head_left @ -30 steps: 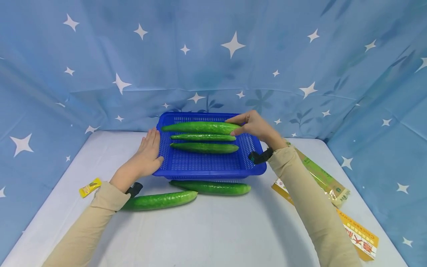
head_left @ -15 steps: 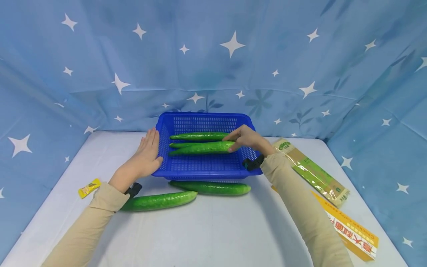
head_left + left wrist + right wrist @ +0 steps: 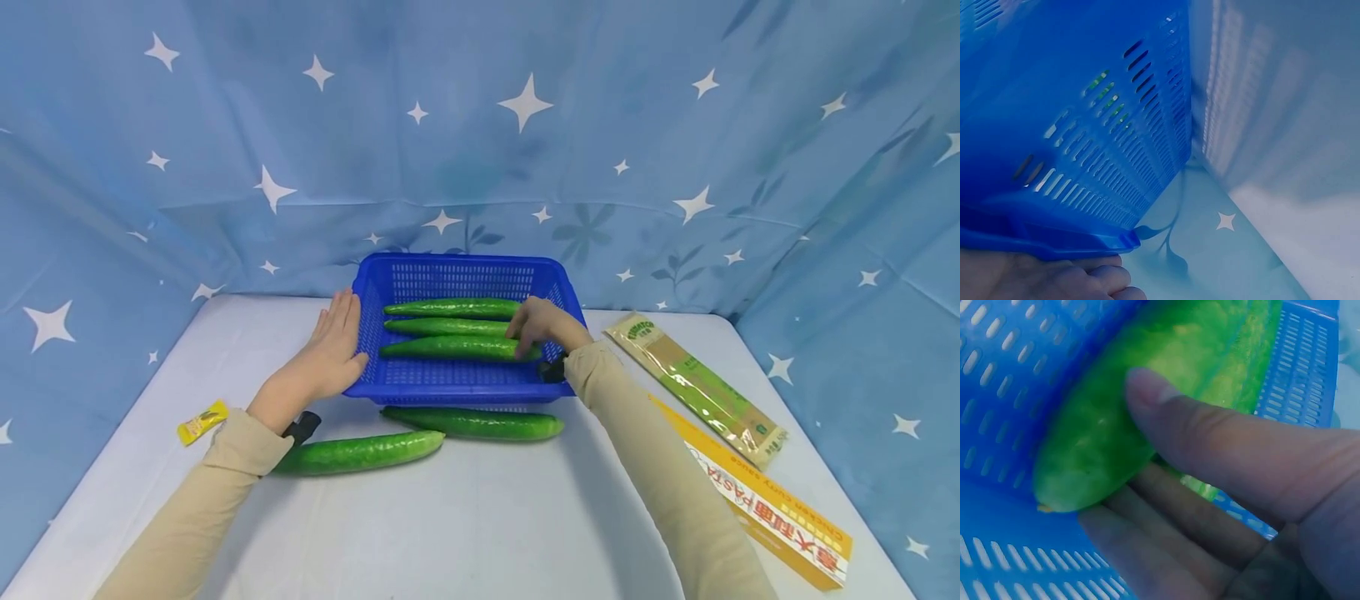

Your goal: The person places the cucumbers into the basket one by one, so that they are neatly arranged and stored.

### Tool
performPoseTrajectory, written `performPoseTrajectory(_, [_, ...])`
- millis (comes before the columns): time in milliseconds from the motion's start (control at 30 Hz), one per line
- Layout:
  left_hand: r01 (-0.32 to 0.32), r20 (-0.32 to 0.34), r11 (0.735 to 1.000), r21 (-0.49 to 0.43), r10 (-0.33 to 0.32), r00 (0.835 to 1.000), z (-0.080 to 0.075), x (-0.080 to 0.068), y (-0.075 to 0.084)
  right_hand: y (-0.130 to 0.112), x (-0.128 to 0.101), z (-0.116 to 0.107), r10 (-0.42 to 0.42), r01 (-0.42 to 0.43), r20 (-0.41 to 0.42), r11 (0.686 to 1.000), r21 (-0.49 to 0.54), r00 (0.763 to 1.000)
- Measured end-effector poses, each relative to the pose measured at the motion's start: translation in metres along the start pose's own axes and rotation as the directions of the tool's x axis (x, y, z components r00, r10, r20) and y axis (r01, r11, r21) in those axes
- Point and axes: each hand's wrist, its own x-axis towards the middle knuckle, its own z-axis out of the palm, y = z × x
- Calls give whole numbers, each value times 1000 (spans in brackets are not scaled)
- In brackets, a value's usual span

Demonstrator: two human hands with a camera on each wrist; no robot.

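Green and glossy, the cucumber [image 3: 453, 347] in my right hand [image 3: 542, 327] lies nearest the front of the blue basket [image 3: 450, 383], its right tip pinched between my thumb and curled fingers [image 3: 1166, 544]. I judge it firm, fairly heavy for its thickness and a little slick, so a hold at one end will let it swing; nearer the middle would be steadier. Two more cucumbers [image 3: 448, 317] lie parallel behind it. My left hand [image 3: 330, 354] lies flat, fingers straight, against the basket's left wall. The slotted plastic looks light and liable to slide. In front, two loose cucumbers [image 3: 420, 435] rest on the pale table [image 3: 480, 517]; pasta packets [image 3: 693, 387] lie to the right, a yellow sachet [image 3: 201, 419] to the left, star-printed blue cloth [image 3: 480, 125] all round.
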Motion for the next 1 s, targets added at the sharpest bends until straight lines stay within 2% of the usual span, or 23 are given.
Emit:
performPoseTrajectory(167, [1, 5, 1000, 4, -1, 1000, 1, -1, 1, 0, 1, 5, 36, -37, -12, 998, -45, 999])
performPoseTrajectory(433, [-12, -5, 1000, 1, 12, 1000, 2, 0, 1, -5, -9, -6, 10, -14, -60, 998, -64, 998])
performPoseTrajectory(733, [-2, -4, 1000, 2, 2, 1000, 0, -1, 1, -29, -40, -31, -143, 146, -102, 989, 19, 984])
performPoseTrajectory(900, [4, 6, 1000, -8, -4, 1000, 0, 0, 2, -51, -70, -34, -240, 245, -153, 969, 16, 959])
performPoseTrajectory(1000, [14, 9, 1000, 1, -14, 1000, 1, 0, 1, -65, -94, -33, -297, 302, -196, 953, -1, 935])
